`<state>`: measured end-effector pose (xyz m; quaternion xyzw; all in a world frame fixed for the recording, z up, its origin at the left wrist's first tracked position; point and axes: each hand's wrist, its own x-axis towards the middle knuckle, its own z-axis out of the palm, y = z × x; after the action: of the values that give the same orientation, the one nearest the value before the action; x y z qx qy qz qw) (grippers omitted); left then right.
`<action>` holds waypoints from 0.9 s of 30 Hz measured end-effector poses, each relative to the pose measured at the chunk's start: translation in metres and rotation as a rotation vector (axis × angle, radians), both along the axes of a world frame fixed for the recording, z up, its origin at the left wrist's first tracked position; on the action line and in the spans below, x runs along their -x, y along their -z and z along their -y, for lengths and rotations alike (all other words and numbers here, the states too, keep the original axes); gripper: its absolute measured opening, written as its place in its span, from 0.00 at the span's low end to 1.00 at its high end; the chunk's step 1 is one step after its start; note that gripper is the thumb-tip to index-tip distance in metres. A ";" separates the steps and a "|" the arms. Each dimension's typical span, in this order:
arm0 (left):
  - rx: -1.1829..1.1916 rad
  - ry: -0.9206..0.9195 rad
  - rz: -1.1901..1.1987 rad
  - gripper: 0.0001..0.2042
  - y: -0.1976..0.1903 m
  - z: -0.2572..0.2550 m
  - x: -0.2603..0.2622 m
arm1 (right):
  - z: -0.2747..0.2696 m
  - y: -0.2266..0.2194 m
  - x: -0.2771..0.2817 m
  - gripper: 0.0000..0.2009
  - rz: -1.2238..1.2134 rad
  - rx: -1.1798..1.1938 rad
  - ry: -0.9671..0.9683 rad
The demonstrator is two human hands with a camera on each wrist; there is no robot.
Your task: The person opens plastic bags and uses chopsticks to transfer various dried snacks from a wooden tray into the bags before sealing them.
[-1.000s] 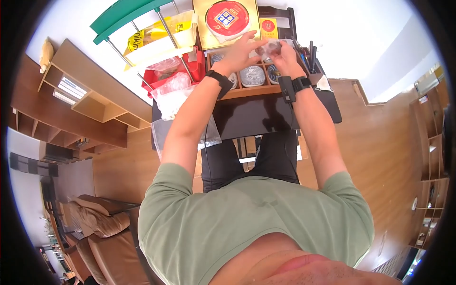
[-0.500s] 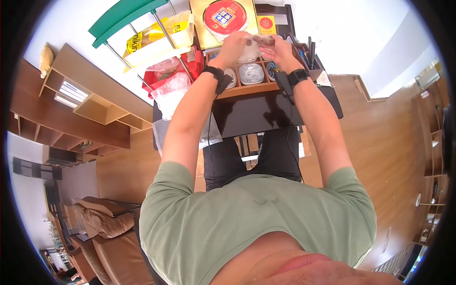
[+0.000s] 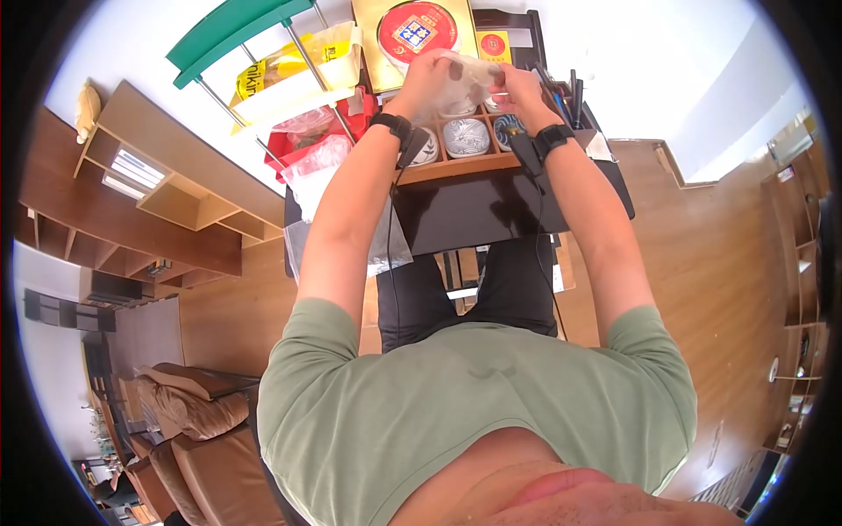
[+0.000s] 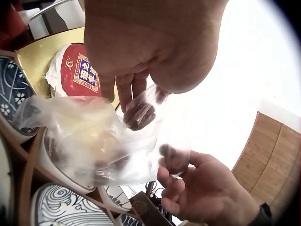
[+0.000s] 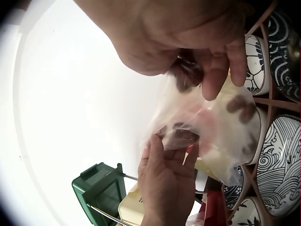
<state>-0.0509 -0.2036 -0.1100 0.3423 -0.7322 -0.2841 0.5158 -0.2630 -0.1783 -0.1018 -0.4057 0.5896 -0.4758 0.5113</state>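
A clear plastic bag [image 3: 458, 88] with dark brown pieces inside hangs between my hands, its top edge stretched across. My left hand [image 3: 426, 81] pinches the bag's left side, and my right hand [image 3: 524, 93] pinches its right side. In the left wrist view, dark pieces [image 4: 140, 115] show through the film by the left fingers, and the bag's loose part hangs over patterned cups. The right wrist view shows more brown pieces [image 5: 242, 108] lower in the bag. Below stands a compartmented wooden box [image 3: 474, 165] with several patterned cups [image 3: 466, 138].
Behind the hands stands a gold box [image 3: 368, 44] with a red round package [image 3: 419, 31], next to a small yellow packet [image 3: 495, 44]. Left are a green-topped rack [image 3: 232, 39] and a red bin [image 3: 361, 114]. Pens [image 3: 576, 101] stand right. A dark table [image 3: 465, 206] lies underneath.
Earlier the bag was bunched at my right hand, with the left hand's fingers spread beside it. Now the left hand grips it too, and the bag is spread out and hangs lower.
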 end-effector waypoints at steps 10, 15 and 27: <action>-0.058 -0.078 -0.035 0.13 -0.007 0.000 -0.001 | 0.011 0.008 0.002 0.15 -0.137 0.049 -0.015; -0.134 -0.048 -0.163 0.13 -0.021 -0.015 0.004 | 0.027 0.015 0.011 0.16 -0.382 0.181 0.004; 0.079 -0.177 -0.038 0.13 -0.018 0.005 -0.003 | 0.076 0.048 0.025 0.12 -0.424 0.328 0.049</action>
<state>-0.0481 -0.2085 -0.0917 0.3794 -0.6998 -0.2149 0.5658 -0.2882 -0.2539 -0.1502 -0.5595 0.6079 -0.4816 0.2922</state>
